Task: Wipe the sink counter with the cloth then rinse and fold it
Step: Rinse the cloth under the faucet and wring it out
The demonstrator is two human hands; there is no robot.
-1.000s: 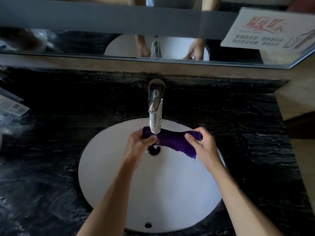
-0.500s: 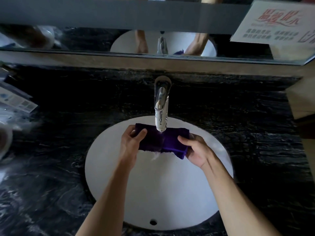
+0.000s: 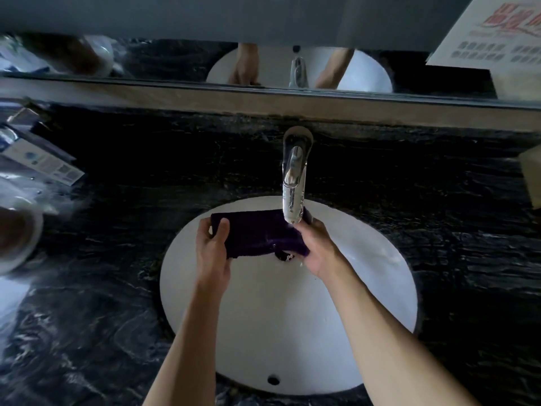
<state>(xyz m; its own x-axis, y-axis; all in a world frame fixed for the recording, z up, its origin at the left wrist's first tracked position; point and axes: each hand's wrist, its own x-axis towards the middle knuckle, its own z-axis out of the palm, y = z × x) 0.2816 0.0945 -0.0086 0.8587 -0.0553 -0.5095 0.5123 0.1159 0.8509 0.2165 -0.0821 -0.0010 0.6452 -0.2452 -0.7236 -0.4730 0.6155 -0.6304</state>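
Holding the purple cloth [image 3: 257,232] stretched between them, both hands work over the white oval basin [image 3: 380,276]. The left hand [image 3: 212,253] pinches the cloth's left end, thumb on top and the other fingers curled underneath. The right hand [image 3: 317,250] grips the right end, its fingers wrapped round the fabric with the lower corner bunched in the palm. The cloth lies flat and roughly rectangular between the two sets of fingers, and its far right edge sits directly beneath the spout of the chrome faucet [image 3: 293,177], just beyond the right fingertips. Whether water is running cannot be told. The drain [image 3: 282,255] shows dark just below the cloth, beside the right thumb. Black veined marble counter [image 3: 424,200] surrounds the basin, and a mirror [image 3: 175,57] stands behind the faucet.
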